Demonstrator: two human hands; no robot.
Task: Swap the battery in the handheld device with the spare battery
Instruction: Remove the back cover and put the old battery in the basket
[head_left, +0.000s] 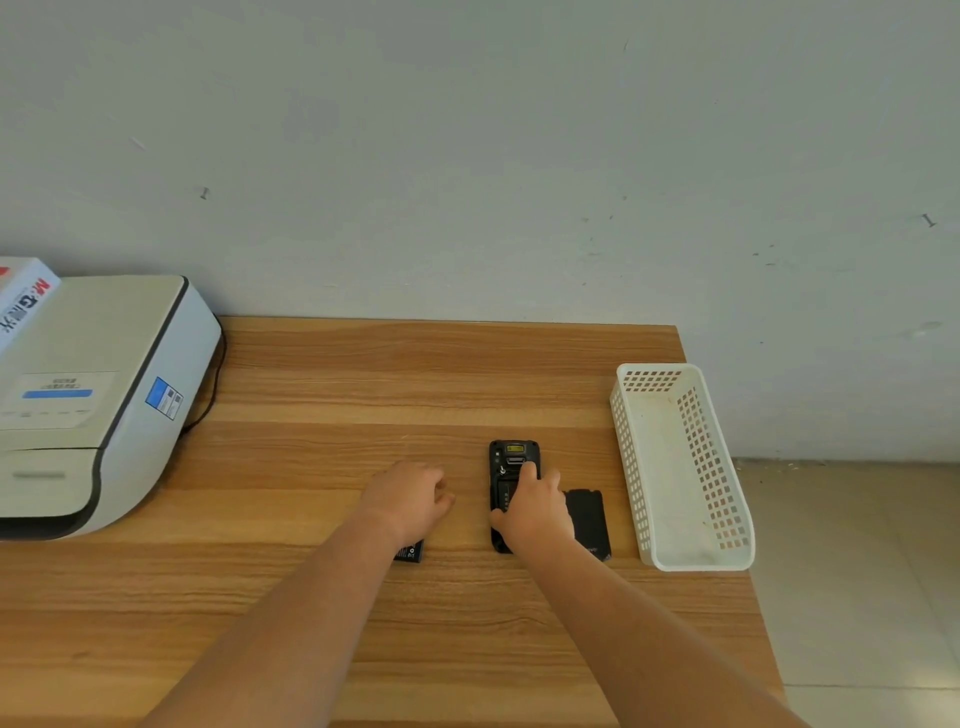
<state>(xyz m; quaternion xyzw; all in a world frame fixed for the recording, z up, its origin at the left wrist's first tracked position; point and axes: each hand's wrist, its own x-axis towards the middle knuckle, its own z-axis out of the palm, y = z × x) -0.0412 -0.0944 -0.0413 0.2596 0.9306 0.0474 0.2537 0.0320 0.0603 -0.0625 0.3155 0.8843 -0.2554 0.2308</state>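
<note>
The black handheld device (511, 460) lies face down on the wooden table (322, 395), its back cover off and the battery bay showing. My right hand (535, 512) rests on the device, fingers spread over the bay, thumb at its left edge. The black back cover (589, 519) lies flat just right of the device. A black battery (410, 551) lies on the table, mostly hidden under my left wrist. My left hand (410, 499) hovers palm down left of the device, fingers loosely curled. Whether a battery sits in the bay is hidden by my right hand.
A white perforated plastic basket (683, 467) stands at the table's right edge. A large white printer (93, 400) with a black cable fills the left side, a white box (23, 301) behind it. The wall runs along the table's far edge.
</note>
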